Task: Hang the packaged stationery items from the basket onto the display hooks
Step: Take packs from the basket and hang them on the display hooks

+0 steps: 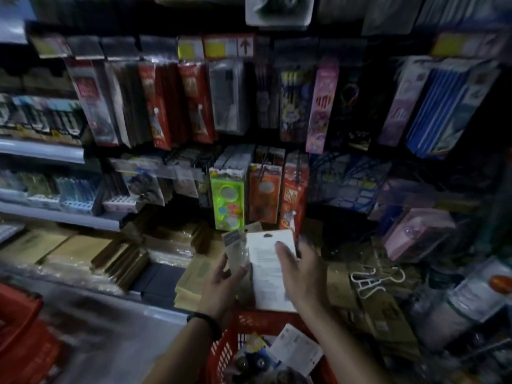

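**Sorting two packs above the basket, ready for the hooks**

Both hands are raised over the red basket point(249, 320), each holding one item. The right hand point(299, 270) grips a white pack point(266, 286), thumb across its printed back and fingers out of sight behind it. Its hang hole point(267, 235) is at the top edge. The left hand point(221, 284) pinches a small pack point(235, 250) just beside the white one, with its fingertips on the lower face; the two packs overlap at their edges. More packs lie in the basket below.

To do this step well, I would first separate the two packs and hang one at a time. Keep the white pack upright with the hole uppermost, hold it near the top so the card does not flex, and turn its front outward. Match it to a row of the same product, then line the hole up with the hook tip and slide it straight back. The nearest hooks point(298, 169) carry a green pack point(227, 200), an orange pack point(264, 194) and a red pack point(295, 195). They look well filled, so crowding or knocking a neighbour off seems the main risk.

The room is dim and the view blurred. Hanging stock covers the wall, stacked brown envelopes point(191, 275) lie on the ledge below, shelves point(55, 214) run off to the left, and a second basket point(19, 328) sits at the lower left.
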The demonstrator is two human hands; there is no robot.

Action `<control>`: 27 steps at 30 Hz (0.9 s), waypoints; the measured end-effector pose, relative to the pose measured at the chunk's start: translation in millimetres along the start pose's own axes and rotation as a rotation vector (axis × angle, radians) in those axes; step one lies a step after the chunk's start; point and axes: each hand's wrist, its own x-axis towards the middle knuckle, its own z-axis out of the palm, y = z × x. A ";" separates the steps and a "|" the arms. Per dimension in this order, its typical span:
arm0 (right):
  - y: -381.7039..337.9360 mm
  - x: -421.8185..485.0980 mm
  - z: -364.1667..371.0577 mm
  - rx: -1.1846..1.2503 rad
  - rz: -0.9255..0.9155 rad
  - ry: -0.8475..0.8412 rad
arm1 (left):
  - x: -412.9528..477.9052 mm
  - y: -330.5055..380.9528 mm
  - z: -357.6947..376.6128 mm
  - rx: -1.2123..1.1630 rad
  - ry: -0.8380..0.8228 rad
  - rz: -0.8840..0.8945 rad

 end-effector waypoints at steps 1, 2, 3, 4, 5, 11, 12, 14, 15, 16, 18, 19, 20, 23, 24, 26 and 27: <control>-8.4 -0.6 1.9 0.011 -0.054 0.004 | -0.7 3.5 9.1 -0.004 -0.005 0.029; -15.8 0.0 2.8 0.002 -0.102 0.016 | -1.7 8.6 17.1 -0.015 -0.004 0.055; -23.2 2.8 2.1 -0.012 -0.125 0.035 | -2.1 14.3 23.5 -0.027 0.013 0.079; -32.2 7.0 -1.1 -0.005 -0.130 0.049 | -3.2 22.0 29.4 -0.032 0.030 0.098; -42.7 12.1 -6.6 0.013 -0.132 0.069 | -5.3 31.0 35.2 -0.031 0.045 0.120; -90.0 35.3 -23.3 -0.021 -0.177 0.094 | -14.5 69.6 65.2 0.022 0.034 0.255; -95.0 33.4 -20.4 0.010 -0.170 0.011 | -16.1 74.0 71.1 0.024 0.004 0.263; -102.5 27.2 -16.5 0.179 -0.152 -0.204 | -20.8 84.6 80.9 0.047 -0.048 0.281; -105.8 24.9 -16.1 0.267 -0.132 -0.294 | -23.1 90.7 84.2 0.076 -0.076 0.299; -106.7 24.6 -15.6 0.331 -0.107 -0.359 | -24.0 96.3 85.8 0.124 -0.103 0.320; -112.6 28.4 -17.4 0.389 -0.061 -0.399 | -21.8 104.0 85.5 0.237 -0.147 0.368; -114.6 32.0 -19.0 0.409 -0.028 -0.408 | -18.3 105.7 84.4 0.283 -0.148 0.394; -117.3 35.8 -21.2 0.428 0.003 -0.421 | -14.6 107.8 83.3 0.316 -0.138 0.419; -127.5 44.0 -35.8 0.256 -0.077 -0.477 | -7.0 123.4 82.5 0.274 -0.094 0.440; -131.3 46.3 -43.5 0.100 -0.177 -0.480 | -5.7 131.9 81.9 0.225 -0.096 0.424; -136.8 55.3 -58.2 -0.244 -0.442 -0.431 | -4.1 153.3 83.1 0.112 -0.131 0.380; -138.7 62.0 -64.4 -0.384 -0.561 -0.421 | -4.3 164.5 85.2 0.067 -0.152 0.363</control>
